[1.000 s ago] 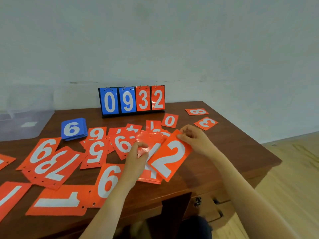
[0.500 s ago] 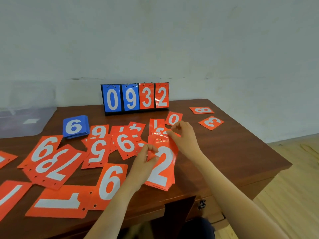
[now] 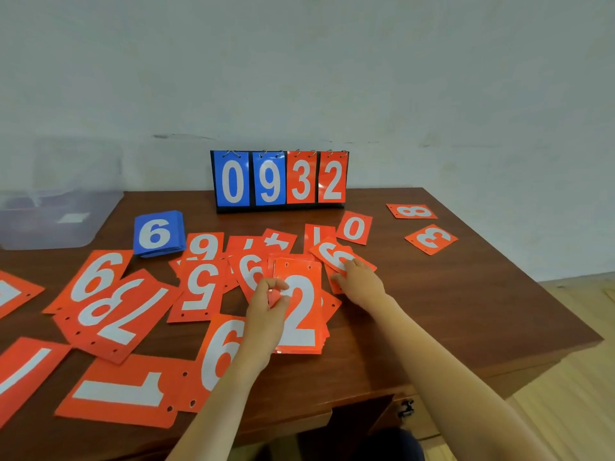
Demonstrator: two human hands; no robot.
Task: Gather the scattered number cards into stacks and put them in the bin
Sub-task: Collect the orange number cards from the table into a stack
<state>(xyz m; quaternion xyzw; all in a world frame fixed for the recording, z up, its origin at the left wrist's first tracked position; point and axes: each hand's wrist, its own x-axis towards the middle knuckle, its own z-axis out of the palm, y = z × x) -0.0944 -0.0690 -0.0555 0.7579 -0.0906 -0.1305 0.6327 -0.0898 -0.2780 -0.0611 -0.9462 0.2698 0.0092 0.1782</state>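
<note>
The scoreboard stand (image 3: 279, 181) reading 0932 stands upright at the back edge of the wooden table (image 3: 466, 314), and everything else lies in front of it. Straight in front of the stand, toward the person, a small stack of red cards topped by a 2 (image 3: 299, 311) lies on the table. The left hand (image 3: 269, 307) pinches the stack's left edge, thumb and forefinger closed on it. Just to the right of that stack, the right hand (image 3: 359, 282) rests with fingers spread flat on a red 6 card (image 3: 334, 256); whether it grips the card or only presses on it cannot be told. Left of the stand and slightly nearer the person, a stack of blue cards topped by a 6 (image 3: 159, 233) sits squared up. Loose red cards (image 3: 109, 307) overlap one another in front of and left of the stand. Right of the stand, a red 8 card (image 3: 412, 211) and a red 3 card (image 3: 431, 239) lie apart from the rest. Far left of the stand, a clear plastic bin (image 3: 60, 207) sits at the table's back corner
</note>
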